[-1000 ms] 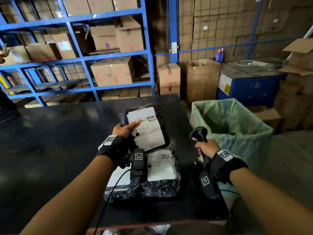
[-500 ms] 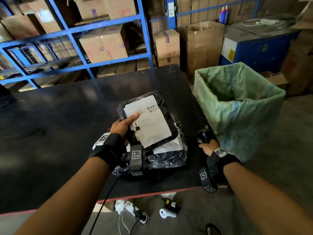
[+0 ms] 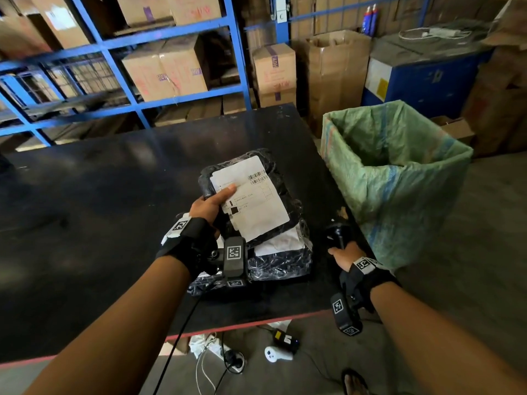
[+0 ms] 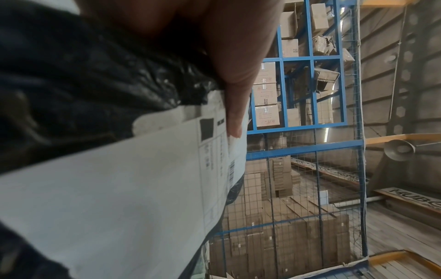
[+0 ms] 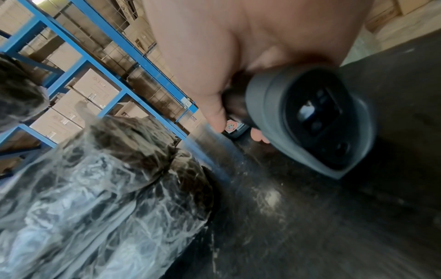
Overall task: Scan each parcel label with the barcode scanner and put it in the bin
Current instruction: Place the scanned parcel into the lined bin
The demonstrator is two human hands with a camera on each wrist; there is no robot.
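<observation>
My left hand grips a black plastic-wrapped parcel by its near-left edge, thumb pressed on its white label. The parcel is tilted up over more wrapped parcels lying on the black table. In the left wrist view the thumb lies on the label near a barcode. My right hand holds the black barcode scanner low at the table's right edge, beside the parcels. The right wrist view shows the scanner head just above the tabletop, next to a wrapped parcel.
A bin lined with a green sack stands right of the table, open at the top. Blue shelving with cardboard boxes runs behind. On the floor under the table's near edge lie cables and a white controller. A foot in a sandal shows below.
My right hand has lowered the scanner from a raised position down to the table's right edge. The left hand keeps its grip on the labelled parcel. The head view has tilted downward.
</observation>
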